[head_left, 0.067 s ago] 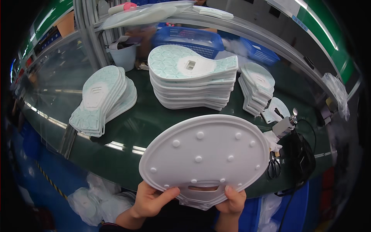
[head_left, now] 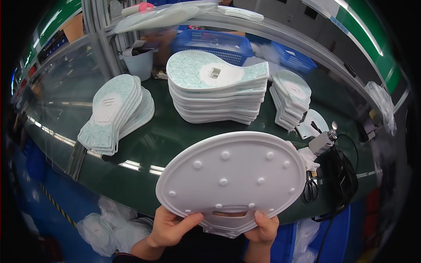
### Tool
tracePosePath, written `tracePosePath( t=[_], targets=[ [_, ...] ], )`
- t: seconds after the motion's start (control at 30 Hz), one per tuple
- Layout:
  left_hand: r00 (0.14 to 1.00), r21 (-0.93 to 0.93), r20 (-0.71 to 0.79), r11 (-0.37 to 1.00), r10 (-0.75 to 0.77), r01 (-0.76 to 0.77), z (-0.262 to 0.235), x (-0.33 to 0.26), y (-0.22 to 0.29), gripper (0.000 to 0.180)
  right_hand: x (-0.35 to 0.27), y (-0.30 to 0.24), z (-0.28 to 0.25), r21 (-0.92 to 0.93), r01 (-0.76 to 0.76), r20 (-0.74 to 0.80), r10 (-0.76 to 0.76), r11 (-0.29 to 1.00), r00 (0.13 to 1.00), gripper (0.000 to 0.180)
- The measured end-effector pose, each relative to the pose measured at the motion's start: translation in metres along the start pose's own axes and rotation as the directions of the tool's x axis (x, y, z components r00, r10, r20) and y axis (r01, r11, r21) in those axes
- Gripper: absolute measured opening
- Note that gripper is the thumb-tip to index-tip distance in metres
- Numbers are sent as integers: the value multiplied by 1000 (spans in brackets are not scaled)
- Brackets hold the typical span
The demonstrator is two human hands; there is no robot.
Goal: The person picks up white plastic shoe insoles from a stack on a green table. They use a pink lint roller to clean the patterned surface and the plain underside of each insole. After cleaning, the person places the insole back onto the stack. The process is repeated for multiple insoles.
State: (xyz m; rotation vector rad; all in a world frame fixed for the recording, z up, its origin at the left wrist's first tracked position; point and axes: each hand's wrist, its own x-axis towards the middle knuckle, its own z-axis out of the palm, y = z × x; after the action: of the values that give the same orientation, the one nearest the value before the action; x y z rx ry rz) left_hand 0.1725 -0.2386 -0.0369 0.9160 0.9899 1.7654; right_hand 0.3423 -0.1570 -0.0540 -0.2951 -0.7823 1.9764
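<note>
White plastic panel (head_left: pixel 232 175), oval and studded, is held over the near edge of the green table (head_left: pixel 175 140). Left hand (head_left: pixel 169 228) pinches its lower rim with the thumb on top; right hand (head_left: pixel 263 228) pinches beside the slot. Risk: both grips sit low, so the panel may tip forward onto the stacked panels (head_left: pixel 217 87).
</note>
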Motion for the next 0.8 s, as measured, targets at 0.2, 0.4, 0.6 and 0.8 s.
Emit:
tracePosePath(
  t=[0.2, 0.4, 0.6, 0.8],
  targets=[
    [981, -102, -7, 975, 196, -196, -6, 0, -12, 62, 1, -1, 5, 34, 6, 26, -7, 999, 1000, 52],
    [553, 670, 739, -332, 384, -664, -30, 2, -31, 67, 23, -13, 7, 19, 10, 29, -10, 1000, 1000, 56],
    [555, 688, 705, -235, 442, -687, -14, -9, -37, 35, 38, -8, -6, 317, -52, -103, 89, 947, 991, 54],
    [713, 779, 493, 111, 499, -617, -9, 19, 4, 27, 28, 3, -30, 275, -126, -239, 195, 953, 951, 59]
  ],
)
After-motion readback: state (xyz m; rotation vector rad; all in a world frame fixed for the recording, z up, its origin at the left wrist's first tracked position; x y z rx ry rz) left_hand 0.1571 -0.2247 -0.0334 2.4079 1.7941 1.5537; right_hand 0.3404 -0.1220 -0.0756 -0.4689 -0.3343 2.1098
